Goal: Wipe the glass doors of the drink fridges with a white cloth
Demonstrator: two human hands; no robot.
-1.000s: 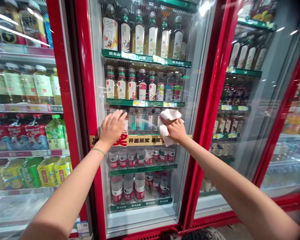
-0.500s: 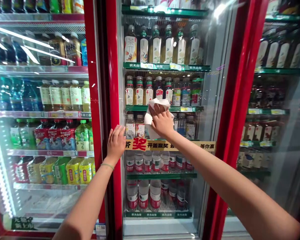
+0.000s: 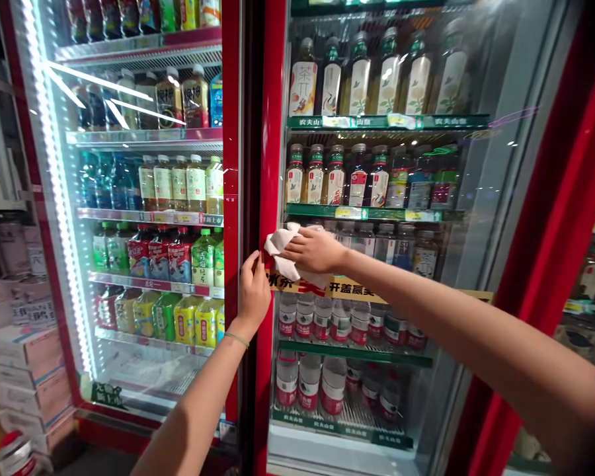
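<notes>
I stand in front of a red-framed drinks fridge with a glass door [image 3: 476, 264]. My right hand [image 3: 313, 251] grips a crumpled white cloth [image 3: 280, 250] and presses it against the glass at the door's left edge, just above a yellow sticker strip [image 3: 347, 288]. My left hand [image 3: 254, 291] rests on the red door frame [image 3: 264, 165] directly below the cloth, fingers curled against the frame's edge, a thin band on the wrist.
Shelves of bottled tea and water [image 3: 327, 377] fill the fridge behind the glass. A second lit fridge [image 3: 153, 218] with coloured bottles stands to the left. Stacked cartons [image 3: 24, 357] sit at the far left. Another red frame [image 3: 565, 218] rises at the right.
My right hand has wiped the cloth leftwards across the glass, from mid-door to its left edge. My left hand has slid left from the glass onto the red frame. The view has panned left.
</notes>
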